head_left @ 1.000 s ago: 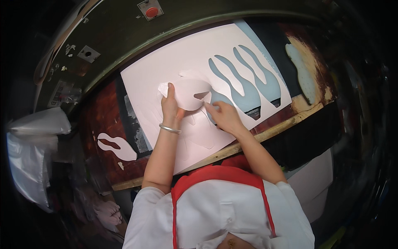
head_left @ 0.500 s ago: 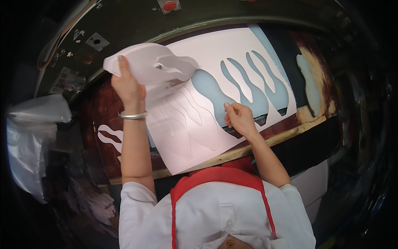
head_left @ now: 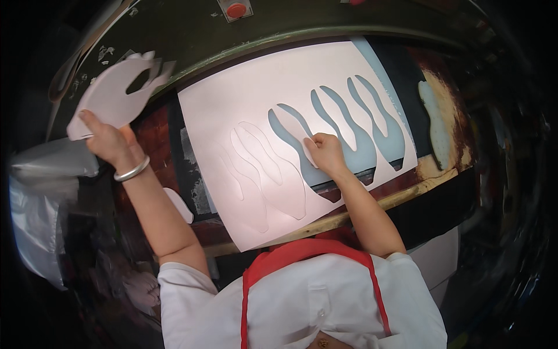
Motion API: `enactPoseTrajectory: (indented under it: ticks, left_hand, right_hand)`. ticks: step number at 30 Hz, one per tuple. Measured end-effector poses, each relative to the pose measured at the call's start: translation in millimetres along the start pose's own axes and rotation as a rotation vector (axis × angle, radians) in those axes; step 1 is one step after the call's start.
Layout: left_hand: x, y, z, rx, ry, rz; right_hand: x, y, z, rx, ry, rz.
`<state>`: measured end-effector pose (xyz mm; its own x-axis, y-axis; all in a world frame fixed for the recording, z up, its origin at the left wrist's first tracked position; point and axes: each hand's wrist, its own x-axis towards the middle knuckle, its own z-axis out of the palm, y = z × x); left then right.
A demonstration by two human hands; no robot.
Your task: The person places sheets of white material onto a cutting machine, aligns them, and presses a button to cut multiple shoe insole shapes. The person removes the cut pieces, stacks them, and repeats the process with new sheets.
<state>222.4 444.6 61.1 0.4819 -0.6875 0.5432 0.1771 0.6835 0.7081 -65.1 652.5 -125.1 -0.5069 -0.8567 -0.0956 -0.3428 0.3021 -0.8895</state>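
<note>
So the pale pink cut-out pieces [head_left: 110,87] are up in the air at the left, in front of a dark green machine beam [head_left: 168,43]; the left hand [head_left: 111,142] has them by the near end, thumb on top, fingers closed on them; looks like more than one layer, but blur makes counting hopeless; an elongated gap shows toward the far end. The right hand [head_left: 326,154] is down on the pale pink sheet [head_left: 250,87], fingers curled in and touching the narrow tongue [head_left: 294,120] in the leftmost opening; can't tell if they're really pinching it. The sheet lies over a light blue board [head_left: 364,148], which shows through three U-shaped openings; left of those, two similar outlines are cut, with their pieces sitting flush. Under it all is a dark reddish bench [head_left: 164,136] with a pale wooden front edge [head_left: 401,192]; another pink piece [head_left: 179,205] peeks out beside the left forearm; clear plastic [head_left: 38,221] is bunched off to the left, and a red button [head_left: 236,10] sits on the beam.
</note>
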Motion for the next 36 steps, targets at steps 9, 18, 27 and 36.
enactPoseTrajectory:
  ticks: [9,18,27,36]
  left_hand:
    - [-239,-6,-51,0.391,-1.197,0.360]
    - [-256,-4,-73,0.227,-1.556,0.257]
    - [-246,-11,-56,0.247,-1.134,-0.589]
    - [-47,28,-64,0.109,-0.119,-0.069]
  right_hand:
    - [-80,4,-49,-0.087,-0.558,-0.049]
    - [-53,35,-24,0.836,-0.890,0.495]
    - [-67,14,-23,0.896,-0.717,0.297]
    - [-93,-33,-45,-0.408,-0.059,-0.599]
